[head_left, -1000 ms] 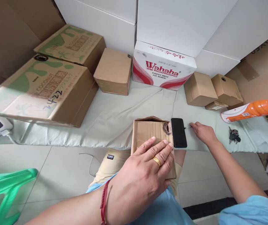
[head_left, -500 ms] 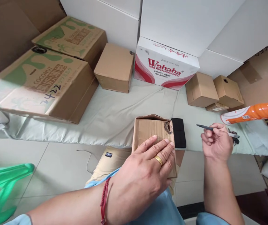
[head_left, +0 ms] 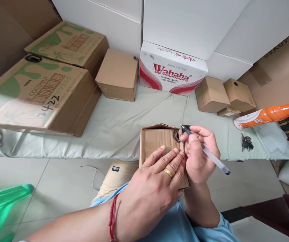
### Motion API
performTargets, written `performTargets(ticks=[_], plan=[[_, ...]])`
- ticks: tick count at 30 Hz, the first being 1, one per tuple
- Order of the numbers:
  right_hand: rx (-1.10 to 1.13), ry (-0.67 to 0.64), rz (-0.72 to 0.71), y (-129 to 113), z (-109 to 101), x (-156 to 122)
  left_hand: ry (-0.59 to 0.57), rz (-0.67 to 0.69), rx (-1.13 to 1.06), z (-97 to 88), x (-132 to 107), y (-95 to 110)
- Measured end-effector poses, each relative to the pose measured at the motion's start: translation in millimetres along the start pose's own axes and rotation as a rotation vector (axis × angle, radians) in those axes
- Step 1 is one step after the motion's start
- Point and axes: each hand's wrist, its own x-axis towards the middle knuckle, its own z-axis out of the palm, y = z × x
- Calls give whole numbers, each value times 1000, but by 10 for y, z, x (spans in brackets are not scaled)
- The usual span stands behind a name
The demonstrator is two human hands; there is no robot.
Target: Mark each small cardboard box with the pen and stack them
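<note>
A small brown cardboard box [head_left: 156, 139] sits at the table's near edge, with a dark, ragged hole near its far right corner. Flat across the top of it lies my left hand [head_left: 160, 181], fingers stretched out, a gold ring on one of them. My right hand [head_left: 201, 153] is closed around a pen [head_left: 213, 156] and is held close against the box's right side. The pen's tip points away from me, near the holed corner. Most of the black phone beside the box is hidden behind my right hand.
Two large coconut cartons [head_left: 66, 111] stand at the left. A brown box [head_left: 119, 72] and a white Wahaha carton [head_left: 172, 69] are at the back. Smaller boxes [head_left: 212, 94], an orange bottle [head_left: 270, 114] and keys [head_left: 247, 143] are to the right. A green stool [head_left: 5, 201] is lower left.
My right hand has moved left with the pen, from over the keys to the box's right side, covering most of the phone. My left hand stays on the box. The view has shifted slightly.
</note>
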Motion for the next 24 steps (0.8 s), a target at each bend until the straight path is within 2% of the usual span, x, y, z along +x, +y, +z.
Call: performTargets(ticks=[6, 15, 19, 24], plan=[[-256, 25, -104, -41, -34, -15, 15, 8, 5, 35, -11, 4], [-317, -4, -94, -54, -21, -10, 48, 11, 21, 37, -37, 27], [-357, 6, -129, -86, -21, -20, 57, 17, 22, 43, -31, 28], [-416, -43, -164, -101, -38, -29, 54, 15, 22, 29, -39, 28]])
